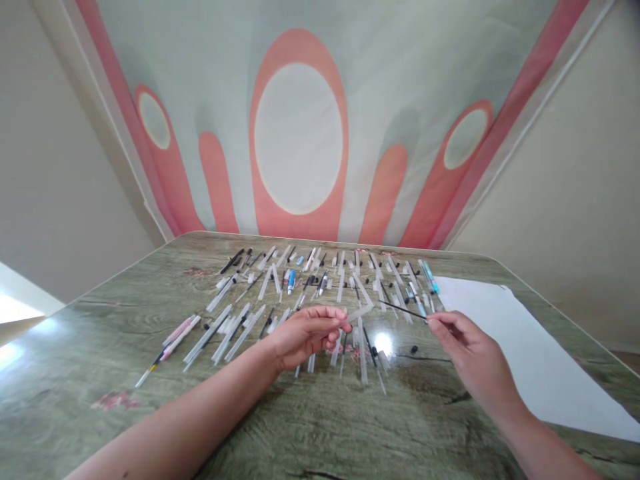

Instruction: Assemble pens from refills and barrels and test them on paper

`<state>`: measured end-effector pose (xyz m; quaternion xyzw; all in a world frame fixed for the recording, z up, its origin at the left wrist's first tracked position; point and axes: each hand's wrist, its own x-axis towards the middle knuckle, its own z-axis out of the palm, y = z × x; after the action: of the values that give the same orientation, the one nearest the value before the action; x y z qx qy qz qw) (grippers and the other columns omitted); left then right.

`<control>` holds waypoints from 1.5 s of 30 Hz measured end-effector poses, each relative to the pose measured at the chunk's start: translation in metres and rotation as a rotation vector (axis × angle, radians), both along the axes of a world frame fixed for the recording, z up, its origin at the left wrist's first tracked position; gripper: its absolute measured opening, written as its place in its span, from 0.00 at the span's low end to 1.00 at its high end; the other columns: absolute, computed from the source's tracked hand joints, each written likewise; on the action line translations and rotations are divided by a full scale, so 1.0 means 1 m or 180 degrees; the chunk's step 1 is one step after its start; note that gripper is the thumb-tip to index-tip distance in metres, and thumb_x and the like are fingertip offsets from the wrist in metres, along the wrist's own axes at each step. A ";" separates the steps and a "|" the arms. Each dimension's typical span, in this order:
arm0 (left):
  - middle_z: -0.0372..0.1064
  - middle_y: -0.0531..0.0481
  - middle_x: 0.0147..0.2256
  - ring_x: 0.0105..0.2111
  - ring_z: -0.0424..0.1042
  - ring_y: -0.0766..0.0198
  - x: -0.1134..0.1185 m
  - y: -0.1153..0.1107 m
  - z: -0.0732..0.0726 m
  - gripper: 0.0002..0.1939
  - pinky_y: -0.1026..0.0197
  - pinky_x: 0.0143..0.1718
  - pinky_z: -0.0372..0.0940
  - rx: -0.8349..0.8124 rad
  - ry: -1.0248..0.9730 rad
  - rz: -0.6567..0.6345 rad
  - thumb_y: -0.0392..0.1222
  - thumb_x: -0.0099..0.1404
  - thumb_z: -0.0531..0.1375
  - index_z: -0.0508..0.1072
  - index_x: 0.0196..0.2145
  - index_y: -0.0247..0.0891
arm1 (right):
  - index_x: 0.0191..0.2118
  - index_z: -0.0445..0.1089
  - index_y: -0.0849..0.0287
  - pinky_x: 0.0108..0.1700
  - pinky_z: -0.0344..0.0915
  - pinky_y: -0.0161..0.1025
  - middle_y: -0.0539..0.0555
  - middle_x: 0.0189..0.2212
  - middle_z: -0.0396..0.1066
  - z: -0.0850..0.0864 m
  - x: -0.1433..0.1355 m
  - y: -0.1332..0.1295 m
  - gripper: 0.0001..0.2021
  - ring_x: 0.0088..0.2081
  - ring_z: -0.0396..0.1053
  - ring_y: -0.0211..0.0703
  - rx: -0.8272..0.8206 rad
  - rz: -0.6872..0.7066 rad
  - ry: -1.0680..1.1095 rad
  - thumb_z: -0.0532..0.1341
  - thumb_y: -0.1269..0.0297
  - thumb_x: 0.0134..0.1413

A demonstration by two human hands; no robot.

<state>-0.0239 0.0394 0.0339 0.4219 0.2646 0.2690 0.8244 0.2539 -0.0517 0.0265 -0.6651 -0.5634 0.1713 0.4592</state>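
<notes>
My left hand (pixel 313 335) is closed around one end of a clear plastic pen tube (pixel 361 312), which points up and to the right. Thumb and fingers of my right hand (pixel 470 350) pinch the end of a thin dark pen refill (pixel 403 309). The refill points left, its far tip a little beyond the tube's far end. Both hands are above the front part of the table. Beneath and behind them lie several clear tubes (pixel 363 350), thin refills and small black caps (pixel 414 349).
Rows of pen parts cover the middle of the wood-patterned table (pixel 165 433). Blue pens (pixel 291 282) lie among them, and pink pens (pixel 181 331) at the left. A large white paper sheet (pixel 520 360) is at the right. A patterned backdrop (pixel 300 220) stands behind the table.
</notes>
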 end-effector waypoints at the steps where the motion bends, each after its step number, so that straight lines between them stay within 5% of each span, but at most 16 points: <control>1: 0.69 0.45 0.36 0.23 0.61 0.76 0.000 0.001 -0.003 0.10 0.69 0.28 0.61 0.0001 0.0047 0.0029 0.37 0.58 0.62 0.70 0.38 0.33 | 0.37 0.69 0.55 0.37 0.61 0.34 0.50 0.34 0.69 0.000 0.000 0.000 0.12 0.34 0.66 0.40 0.0007 0.0011 -0.0018 0.56 0.53 0.56; 8: 0.69 0.48 0.34 0.19 0.57 0.79 -0.001 0.006 -0.008 0.10 0.74 0.19 0.51 0.0146 0.0158 0.0222 0.39 0.58 0.62 0.70 0.39 0.34 | 0.36 0.69 0.55 0.40 0.60 0.34 0.50 0.36 0.69 -0.002 0.002 0.001 0.09 0.37 0.66 0.41 0.0191 0.0134 -0.0195 0.57 0.56 0.57; 22: 0.70 0.47 0.34 0.19 0.57 0.78 -0.001 0.006 -0.008 0.11 0.71 0.20 0.48 0.0418 0.0378 0.0153 0.41 0.57 0.63 0.70 0.37 0.34 | 0.37 0.70 0.54 0.40 0.61 0.37 0.50 0.35 0.68 -0.005 0.004 0.002 0.09 0.37 0.67 0.42 0.0169 0.0264 -0.0358 0.56 0.56 0.57; 36: 0.74 0.50 0.33 0.33 0.70 0.65 0.006 -0.006 0.014 0.09 0.65 0.35 0.61 0.3328 0.2182 -0.0041 0.41 0.60 0.58 0.77 0.37 0.40 | 0.39 0.73 0.52 0.40 0.64 0.37 0.50 0.34 0.72 0.001 -0.003 -0.006 0.07 0.36 0.69 0.42 0.0612 0.0733 -0.0729 0.58 0.62 0.57; 45: 0.75 0.50 0.34 0.33 0.71 0.64 0.004 -0.004 0.016 0.09 0.65 0.35 0.61 0.3649 0.2126 0.0137 0.39 0.61 0.58 0.77 0.37 0.41 | 0.41 0.72 0.52 0.43 0.66 0.40 0.50 0.35 0.74 0.000 -0.002 -0.006 0.10 0.38 0.72 0.43 0.0270 0.0630 -0.0528 0.55 0.58 0.59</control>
<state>-0.0198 0.0350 0.0498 0.8490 0.3293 0.2384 0.3375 0.2515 -0.0578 0.0264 -0.5981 -0.6690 0.1363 0.4196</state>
